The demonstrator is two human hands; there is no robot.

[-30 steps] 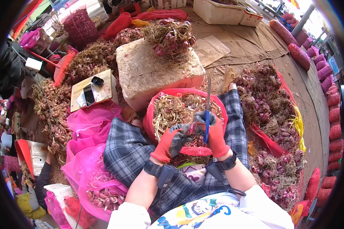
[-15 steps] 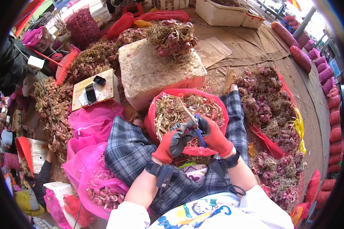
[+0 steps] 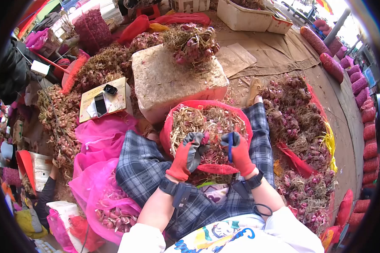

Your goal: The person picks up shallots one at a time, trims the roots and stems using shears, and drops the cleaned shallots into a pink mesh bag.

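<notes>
My left hand [image 3: 187, 155], in a red glove with a grey palm, is closed round a reddish shallot [image 3: 205, 138] that shows at its fingertips. My right hand [image 3: 240, 155], gloved alike, grips a slim blue tool [image 3: 230, 146]; its working end cannot be made out. Both hands are above a red mesh bag [image 3: 168, 131], held open between my knees. Dry stalks and papery trimmings [image 3: 188, 120] fill the bag. A gap separates the two hands.
A foam box [image 3: 173, 80] ahead bears a bunch of shallots [image 3: 192, 44]. More shallots lie in heaps at right [image 3: 291, 114] and left [image 3: 59, 122]. A pink net bag [image 3: 109, 206] holds loose bulbs. A phone [image 3: 100, 104] rests on a carton [image 3: 86, 101].
My hands were together over the bag and have moved apart. The right hand has gone right with the blue tool. The long dry stalk seen between them no longer shows there.
</notes>
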